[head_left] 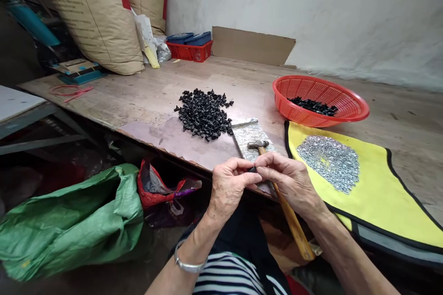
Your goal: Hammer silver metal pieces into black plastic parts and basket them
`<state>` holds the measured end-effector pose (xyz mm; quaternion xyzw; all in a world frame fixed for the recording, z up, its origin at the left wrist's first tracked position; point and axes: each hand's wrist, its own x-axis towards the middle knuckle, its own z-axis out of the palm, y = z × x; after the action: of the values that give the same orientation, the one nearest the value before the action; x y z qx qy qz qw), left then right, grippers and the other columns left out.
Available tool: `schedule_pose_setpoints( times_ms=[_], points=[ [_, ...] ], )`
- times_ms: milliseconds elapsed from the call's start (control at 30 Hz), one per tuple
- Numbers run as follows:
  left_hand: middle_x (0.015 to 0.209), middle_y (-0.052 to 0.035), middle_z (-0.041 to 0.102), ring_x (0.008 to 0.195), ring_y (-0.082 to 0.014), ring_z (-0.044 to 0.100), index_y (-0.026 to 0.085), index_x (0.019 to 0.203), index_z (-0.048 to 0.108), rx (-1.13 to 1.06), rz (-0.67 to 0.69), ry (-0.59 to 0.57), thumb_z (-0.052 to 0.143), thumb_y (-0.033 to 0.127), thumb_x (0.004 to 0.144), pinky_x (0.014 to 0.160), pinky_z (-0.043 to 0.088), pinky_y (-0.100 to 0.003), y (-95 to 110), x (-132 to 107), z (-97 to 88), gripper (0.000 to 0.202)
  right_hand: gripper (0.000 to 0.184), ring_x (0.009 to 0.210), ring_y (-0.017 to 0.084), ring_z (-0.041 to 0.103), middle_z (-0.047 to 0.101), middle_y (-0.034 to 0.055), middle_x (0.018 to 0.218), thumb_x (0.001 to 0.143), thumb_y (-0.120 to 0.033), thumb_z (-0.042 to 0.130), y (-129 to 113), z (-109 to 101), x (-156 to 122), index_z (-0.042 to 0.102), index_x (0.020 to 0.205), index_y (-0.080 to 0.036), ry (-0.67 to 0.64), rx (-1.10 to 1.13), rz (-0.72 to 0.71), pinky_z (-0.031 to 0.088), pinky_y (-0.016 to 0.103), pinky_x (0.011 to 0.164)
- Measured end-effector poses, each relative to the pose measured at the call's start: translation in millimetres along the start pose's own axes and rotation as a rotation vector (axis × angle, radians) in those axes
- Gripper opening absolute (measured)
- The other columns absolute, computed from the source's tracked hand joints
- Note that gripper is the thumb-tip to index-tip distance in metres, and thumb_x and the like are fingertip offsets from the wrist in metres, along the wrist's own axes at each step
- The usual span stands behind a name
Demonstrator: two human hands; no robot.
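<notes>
Between the fingertips of my left hand [231, 184] is a small black plastic part [253, 169], pinched above the table's front edge. My right hand [285, 177] meets it there with thumb and forefinger pressed together at the part; whatever else those fingertips hold is too small to make out. Just beyond my hands a hammer [259, 144] rests its head on a metal plate [247, 136], its wooden handle running under my right hand and past the edge. A pile of similar black parts [206, 113] lies left of the plate. Small silvery metal pieces [330, 161] are spread on a yellow cloth [380, 193] at right.
A red plastic basket [356, 108] with black parts stands behind the cloth. Large paper sacks [86, 14] and a red crate [190, 51] are at the back left. Below the table edge, a green sack [86, 221] and a red bag [148, 198] gape upward.
</notes>
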<state>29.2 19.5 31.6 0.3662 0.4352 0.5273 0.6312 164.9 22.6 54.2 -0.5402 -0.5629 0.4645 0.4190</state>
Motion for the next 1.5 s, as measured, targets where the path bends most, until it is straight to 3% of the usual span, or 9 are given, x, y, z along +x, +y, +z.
schedule_pose_setpoints(
  times_ms=[267, 533, 833, 1067, 1267, 1500],
  points=[
    [0.053, 0.0025, 0.064, 0.048, -0.0137, 0.061, 0.014, 0.066, 0.063, -0.035, 0.008, -0.023, 0.073, 0.012, 0.054, 0.050, 0.051, -0.023, -8, 1, -0.3, 0.016, 0.014, 0.051, 0.009, 0.050, 0.058, -0.0012, 0.057, 0.062, -0.028, 0.070, 4, 2, -3, 0.064, 0.066, -0.016, 0.055, 0.111, 0.104, 0.041, 0.021, 0.048],
    [0.050, 0.0026, 0.062, 0.045, -0.0120, 0.060, 0.013, 0.065, 0.065, -0.055, 0.005, -0.049, 0.070, 0.009, 0.056, 0.048, 0.049, -0.021, -11, 1, -2.3, 0.012, 0.014, 0.043, 0.008, 0.049, 0.057, -0.0008, 0.049, 0.058, -0.024, 0.072, 10, 3, 2, 0.063, 0.061, -0.014, 0.009, 0.257, 0.177, 0.037, 0.021, 0.042],
    [0.052, 0.0003, 0.062, 0.045, -0.0116, 0.058, 0.011, 0.064, 0.064, -0.012, -0.015, -0.058, 0.069, 0.011, 0.058, 0.044, 0.048, -0.020, -13, 3, -5.7, 0.008, 0.016, 0.039, 0.009, 0.052, 0.060, -0.0014, 0.049, 0.058, -0.023, 0.073, 10, 6, 1, 0.060, 0.065, -0.015, -0.059, 0.277, 0.236, 0.038, 0.018, 0.038],
    [0.052, -0.0007, 0.063, 0.040, -0.0091, 0.055, 0.012, 0.069, 0.062, -0.068, -0.046, -0.088, 0.069, 0.017, 0.062, 0.039, 0.048, -0.019, -13, 0, -8.0, 0.011, 0.018, 0.041, 0.013, 0.057, 0.063, 0.0027, 0.050, 0.050, -0.020, 0.077, 12, 10, 2, 0.063, 0.060, -0.012, 0.013, 0.415, 0.255, 0.047, 0.023, 0.044],
    [0.052, -0.0016, 0.063, 0.042, -0.0120, 0.058, 0.010, 0.072, 0.063, -0.221, -0.046, -0.091, 0.072, 0.018, 0.060, 0.041, 0.052, -0.024, -13, 0, -4.7, 0.017, 0.018, 0.041, 0.014, 0.058, 0.062, 0.0018, 0.049, 0.050, -0.018, 0.077, 13, 14, 2, 0.063, 0.061, -0.013, 0.086, 0.511, 0.250, 0.048, 0.024, 0.043],
    [0.051, -0.0028, 0.062, 0.041, -0.0126, 0.057, 0.008, 0.070, 0.062, -0.246, -0.077, -0.054, 0.073, 0.019, 0.059, 0.037, 0.051, -0.024, -16, 1, -0.9, 0.019, 0.018, 0.039, 0.014, 0.056, 0.061, 0.0010, 0.048, 0.051, -0.018, 0.075, 18, 17, -2, 0.061, 0.062, -0.014, 0.113, 0.559, 0.260, 0.047, 0.025, 0.041]
  ],
)
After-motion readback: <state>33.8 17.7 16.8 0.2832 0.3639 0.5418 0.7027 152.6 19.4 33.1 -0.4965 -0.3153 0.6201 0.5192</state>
